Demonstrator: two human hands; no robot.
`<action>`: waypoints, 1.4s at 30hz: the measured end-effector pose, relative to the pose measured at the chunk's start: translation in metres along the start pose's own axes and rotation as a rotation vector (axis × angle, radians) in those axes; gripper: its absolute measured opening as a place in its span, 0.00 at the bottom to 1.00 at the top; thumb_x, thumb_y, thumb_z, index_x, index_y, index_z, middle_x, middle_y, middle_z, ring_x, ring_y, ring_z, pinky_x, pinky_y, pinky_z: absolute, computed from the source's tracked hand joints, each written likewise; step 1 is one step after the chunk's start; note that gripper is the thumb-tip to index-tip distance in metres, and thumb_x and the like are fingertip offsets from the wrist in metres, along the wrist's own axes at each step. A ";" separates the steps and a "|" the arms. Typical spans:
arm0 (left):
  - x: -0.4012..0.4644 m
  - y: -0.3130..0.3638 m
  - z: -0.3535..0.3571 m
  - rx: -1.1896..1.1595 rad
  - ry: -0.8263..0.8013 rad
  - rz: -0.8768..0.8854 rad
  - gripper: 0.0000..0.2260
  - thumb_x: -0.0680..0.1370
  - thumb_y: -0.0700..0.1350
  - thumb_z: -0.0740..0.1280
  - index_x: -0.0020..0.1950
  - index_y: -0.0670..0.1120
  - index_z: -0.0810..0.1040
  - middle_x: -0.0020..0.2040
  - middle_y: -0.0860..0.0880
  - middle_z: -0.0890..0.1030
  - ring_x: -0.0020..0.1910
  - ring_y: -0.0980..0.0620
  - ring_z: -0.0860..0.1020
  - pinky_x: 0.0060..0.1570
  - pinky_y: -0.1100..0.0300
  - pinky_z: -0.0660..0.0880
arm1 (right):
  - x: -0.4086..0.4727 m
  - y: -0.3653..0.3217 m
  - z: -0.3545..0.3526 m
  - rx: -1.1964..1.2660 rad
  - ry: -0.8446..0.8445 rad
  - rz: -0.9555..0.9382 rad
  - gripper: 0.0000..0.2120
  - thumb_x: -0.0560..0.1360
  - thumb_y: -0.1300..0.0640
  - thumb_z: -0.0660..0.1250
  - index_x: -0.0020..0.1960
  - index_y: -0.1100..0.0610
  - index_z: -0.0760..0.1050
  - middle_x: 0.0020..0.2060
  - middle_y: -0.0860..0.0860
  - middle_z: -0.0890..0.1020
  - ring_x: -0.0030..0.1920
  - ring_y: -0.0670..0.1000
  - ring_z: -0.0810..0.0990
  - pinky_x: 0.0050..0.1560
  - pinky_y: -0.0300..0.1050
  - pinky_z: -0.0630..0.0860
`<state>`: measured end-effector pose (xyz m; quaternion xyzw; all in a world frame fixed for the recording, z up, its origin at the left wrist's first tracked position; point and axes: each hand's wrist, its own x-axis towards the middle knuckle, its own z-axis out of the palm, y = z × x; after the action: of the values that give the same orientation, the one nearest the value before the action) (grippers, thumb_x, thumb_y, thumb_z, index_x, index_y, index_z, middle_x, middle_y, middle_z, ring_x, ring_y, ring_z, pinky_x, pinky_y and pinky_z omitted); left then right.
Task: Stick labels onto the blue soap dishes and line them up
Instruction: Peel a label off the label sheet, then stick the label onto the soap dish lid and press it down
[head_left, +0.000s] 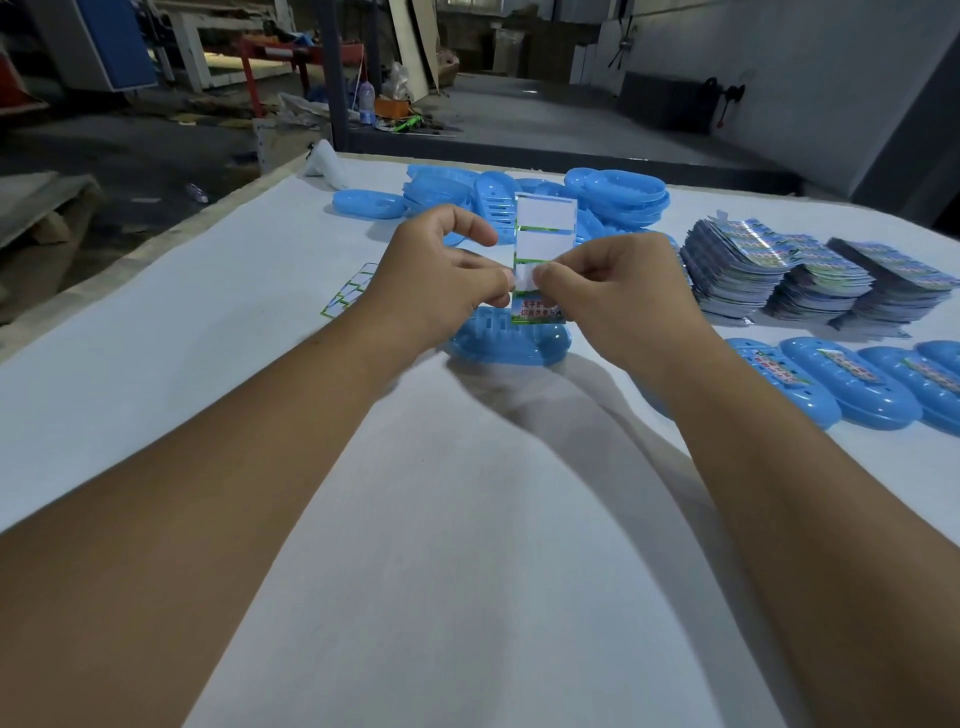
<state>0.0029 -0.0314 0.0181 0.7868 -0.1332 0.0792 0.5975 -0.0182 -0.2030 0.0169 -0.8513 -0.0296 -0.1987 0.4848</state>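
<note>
Label strip (544, 236): you hold it upright between both hands, above the table (156, 312); its upper panels are blank white backing, and a printed label remains at the bottom.
Soap dish in work (511, 340): it lies on the table directly under your hands, just below the strip's lower end.
Left hand (441, 275): your thumb and fingers are pinched shut on the strip's left edge; forefinger curled above, forearm reaching in from lower left.
Right hand (618, 296): your thumb and forefinger are closed on a white label corner at the strip's middle; the other fingers are curled under.
Unlabelled dishes (613, 195): a loose heap at the far edge, beyond your hands.
Labelled dishes (852, 384): a row side by side to your right, each with a label on top.
Sheet stacks (810, 275): three piles of printed sheets right of your hands, behind the row.
Spent backing (350, 291): one emptied strip lies flat left of your left hand.
</note>
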 end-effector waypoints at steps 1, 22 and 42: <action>0.001 -0.001 0.000 0.003 0.011 -0.014 0.13 0.73 0.39 0.75 0.52 0.50 0.75 0.36 0.53 0.86 0.36 0.61 0.83 0.42 0.62 0.77 | 0.000 0.000 -0.001 0.001 0.004 0.006 0.09 0.73 0.53 0.72 0.35 0.53 0.84 0.33 0.57 0.84 0.31 0.48 0.74 0.35 0.46 0.72; 0.019 -0.010 -0.013 0.230 0.279 -0.143 0.04 0.74 0.43 0.67 0.44 0.52 0.75 0.45 0.51 0.80 0.47 0.51 0.81 0.37 0.60 0.73 | 0.006 0.000 -0.009 -0.042 0.116 0.171 0.11 0.72 0.52 0.68 0.34 0.56 0.84 0.31 0.46 0.85 0.31 0.44 0.75 0.36 0.43 0.76; 0.015 -0.016 -0.050 1.230 0.196 -0.238 0.11 0.78 0.48 0.67 0.58 0.46 0.77 0.45 0.46 0.76 0.47 0.45 0.74 0.37 0.55 0.68 | 0.009 0.003 -0.011 -0.023 0.145 0.177 0.13 0.71 0.52 0.67 0.41 0.61 0.83 0.29 0.44 0.84 0.26 0.40 0.73 0.34 0.42 0.75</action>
<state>0.0237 0.0186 0.0212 0.9848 0.0803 0.1458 0.0502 -0.0126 -0.2146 0.0225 -0.8394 0.0833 -0.2166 0.4916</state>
